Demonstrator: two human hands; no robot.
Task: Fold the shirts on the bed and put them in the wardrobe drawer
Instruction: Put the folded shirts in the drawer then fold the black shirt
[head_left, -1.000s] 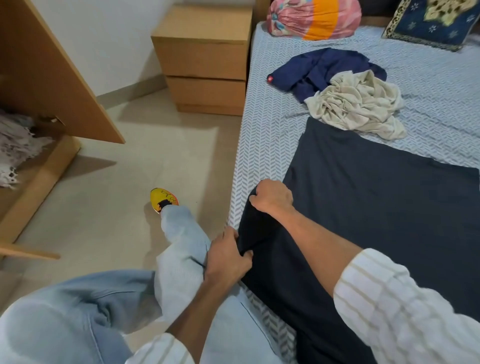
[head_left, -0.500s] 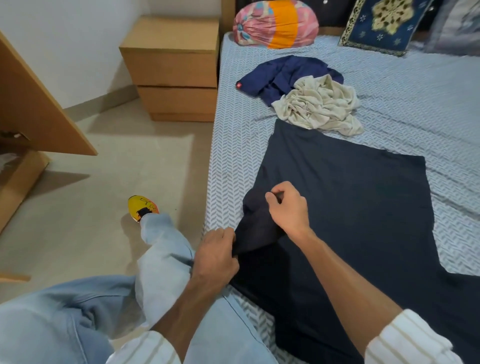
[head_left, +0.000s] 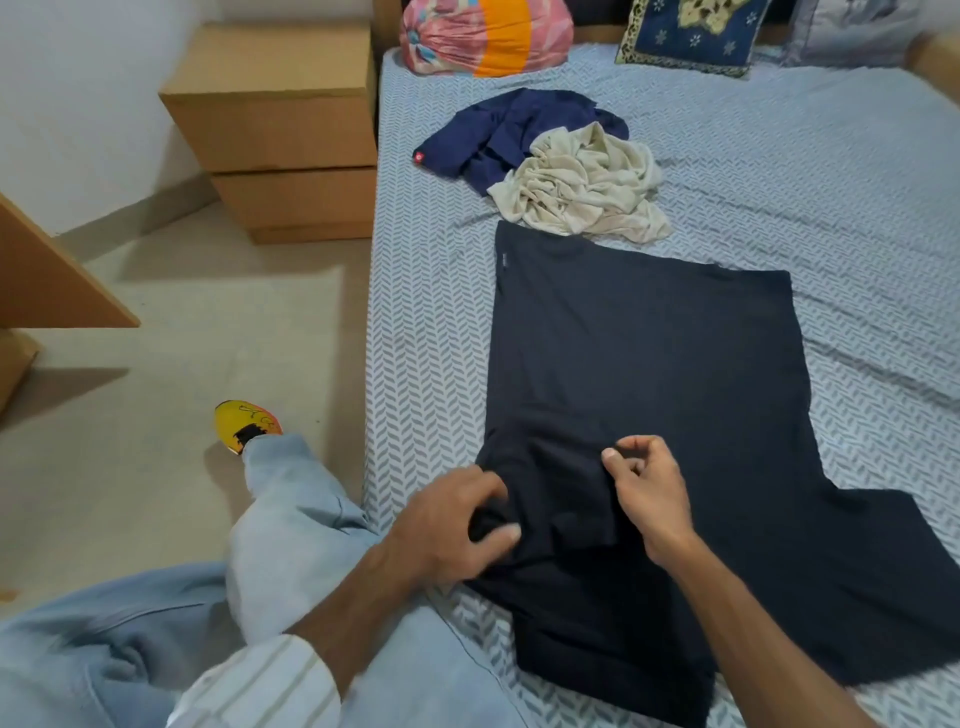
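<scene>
Folding barely begun: a large dark navy cotton shirt (head_left: 649, 374) lies flat on the chevron-sheeted bed (head_left: 831, 171), left hand (head_left: 447, 525) gripping its tucked sleeve, right hand (head_left: 647, 488) loosely curled and seemingly empty, while a crumpled blue shirt (head_left: 498, 130) and cream shirt (head_left: 582, 187) wait unfolded.

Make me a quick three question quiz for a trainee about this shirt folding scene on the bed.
1. True or false: the cream shirt is already folded flat.
2. Multiple choice: which hand grips the folded-in sleeve of the dark shirt? A) left hand B) right hand C) neither
3. Short answer: which garment lies partly under the cream shirt, nearer the pillows?

Key
1. False: it lies crumpled in a heap.
2. A: the left hand pinches the bunched sleeve, while the right hand hovers over it with loosely curled fingers that hold nothing.
3. The blue shirt, also unfolded.
</scene>
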